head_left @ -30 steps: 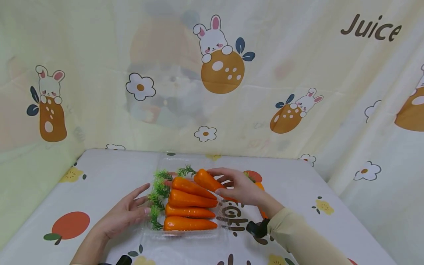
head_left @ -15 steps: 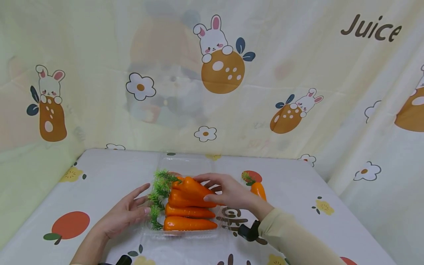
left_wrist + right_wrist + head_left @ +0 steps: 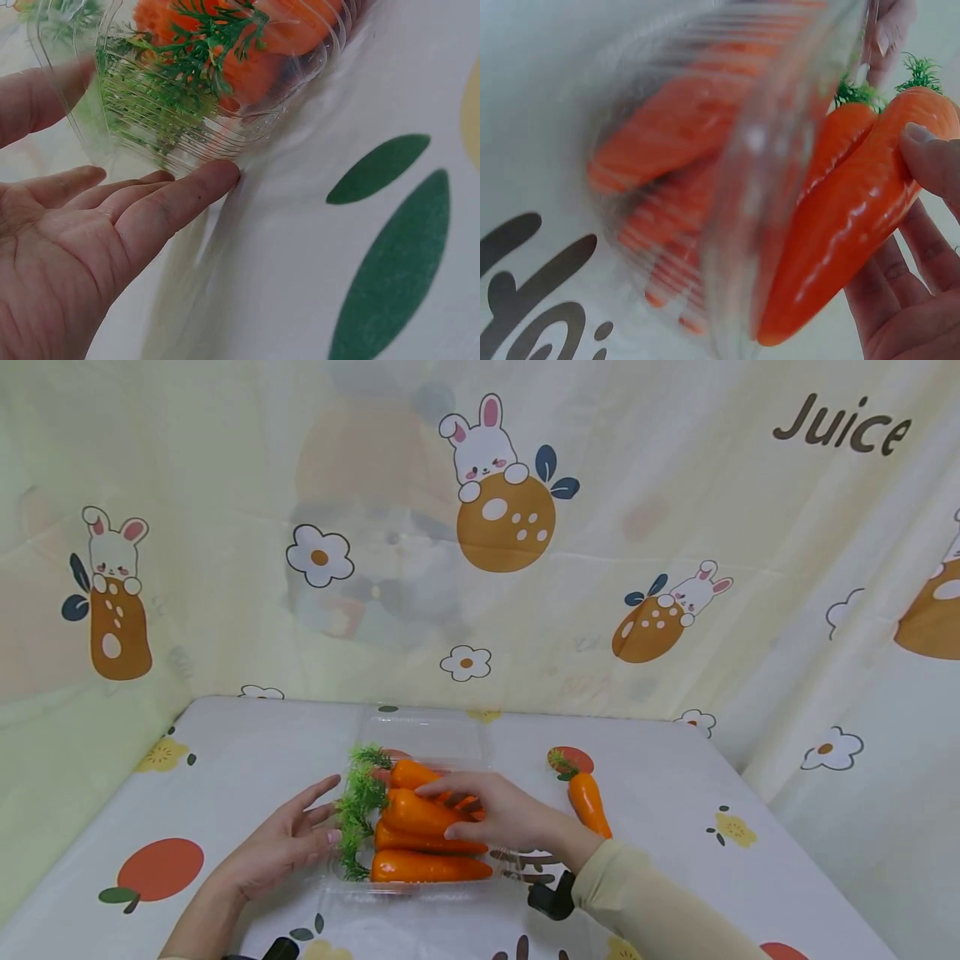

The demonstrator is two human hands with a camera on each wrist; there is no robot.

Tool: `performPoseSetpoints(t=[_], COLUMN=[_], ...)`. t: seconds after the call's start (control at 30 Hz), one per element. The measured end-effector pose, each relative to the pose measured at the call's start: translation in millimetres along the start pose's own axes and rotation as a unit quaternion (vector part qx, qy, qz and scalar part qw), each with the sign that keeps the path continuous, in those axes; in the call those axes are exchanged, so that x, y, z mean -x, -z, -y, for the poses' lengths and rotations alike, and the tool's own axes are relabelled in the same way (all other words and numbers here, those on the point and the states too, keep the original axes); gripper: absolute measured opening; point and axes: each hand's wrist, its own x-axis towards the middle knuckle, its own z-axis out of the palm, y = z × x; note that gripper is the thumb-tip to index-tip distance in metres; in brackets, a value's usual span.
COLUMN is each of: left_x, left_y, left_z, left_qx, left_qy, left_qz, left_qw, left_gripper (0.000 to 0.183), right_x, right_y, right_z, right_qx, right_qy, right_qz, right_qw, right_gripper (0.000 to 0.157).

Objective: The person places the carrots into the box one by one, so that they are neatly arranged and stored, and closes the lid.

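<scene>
In the head view my right hand [image 3: 510, 810] holds a toy carrot [image 3: 416, 812] over the others in a clear plastic box [image 3: 412, 888]. The right wrist view shows its thumb on top of this orange carrot [image 3: 855, 217], fingers beneath. Several carrots lie side by side in the box, green tops to the left, among them the front carrot [image 3: 431, 867] and the rear carrot [image 3: 408, 772]. My left hand [image 3: 281, 852] is at the box's left end. Its extended fingertips [image 3: 221, 174] meet the ribbed wall [image 3: 172, 142] in the left wrist view.
Another carrot [image 3: 588, 803] lies on the table to the right, its leafy top [image 3: 561, 763] pointing away. The box's clear lid [image 3: 427, 733] lies folded back behind it. A printed cloth [image 3: 750, 860] covers the table, and a patterned curtain [image 3: 375, 635] hangs behind.
My right hand has brought its carrot from the box's back right down and toward me, onto the row. The carrot at right is now uncovered. My left hand stays put.
</scene>
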Motion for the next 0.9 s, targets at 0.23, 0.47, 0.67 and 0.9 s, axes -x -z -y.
performPoseSetpoints(t=[0.23, 0.47, 0.67, 0.9], left_x=[-2.1, -2.0, -1.8, -1.5], left_y=[2.8, 3.5, 2.9, 2.4], left_z=[1.8, 3.3, 3.5, 2.6], left_qx=[0.021, 0.028, 0.018, 0.018], left_qy=[-0.014, -0.006, -0.005, -0.002], left_qz=[0.025, 0.022, 0.013, 0.014], left_qw=[0.9994, 0.9993, 0.9997, 0.9997], left_gripper=[0.093, 0.094, 0.091, 0.089], right_x=[0.4, -1.0, -2.5, -4.1], right_y=[-8.0, -14.2, -18.6, -21.0], right_z=[4.4, 2.7, 3.6, 4.5], right_qx=[-0.018, 0.019, 0.051, 0.095], right_qy=[-0.016, 0.000, 0.003, -0.004], right_qz=[0.020, 0.035, 0.039, 0.036], right_qw=[0.999, 0.999, 0.998, 0.995], right_gripper=[0.050, 0.051, 0.046, 0.042])
